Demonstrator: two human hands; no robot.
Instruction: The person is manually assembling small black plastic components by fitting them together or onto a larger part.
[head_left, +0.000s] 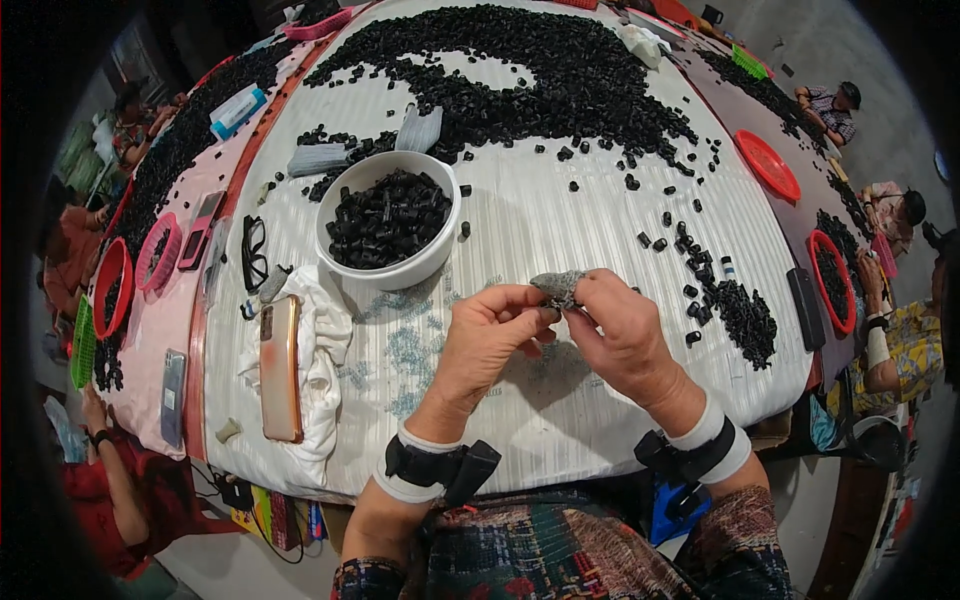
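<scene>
Pinching a small dark piece [550,314] narrowly between left hand [487,335] and right hand [622,325], inside the desk's [560,440] near edge; seemingly working partway through, facing a filled bowl [400,276] but leaving a far-edge black heap [575,75].

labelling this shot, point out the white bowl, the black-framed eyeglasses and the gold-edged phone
White bowl [400,277], head view: its near wall
Black-framed eyeglasses [254,254], head view: frame between the lenses
Gold-edged phone [281,372], head view: middle of its back

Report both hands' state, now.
Left hand: closed in a pinch; anything held cannot be told.
Right hand: closed in a pinch; anything held likewise unclear.
</scene>
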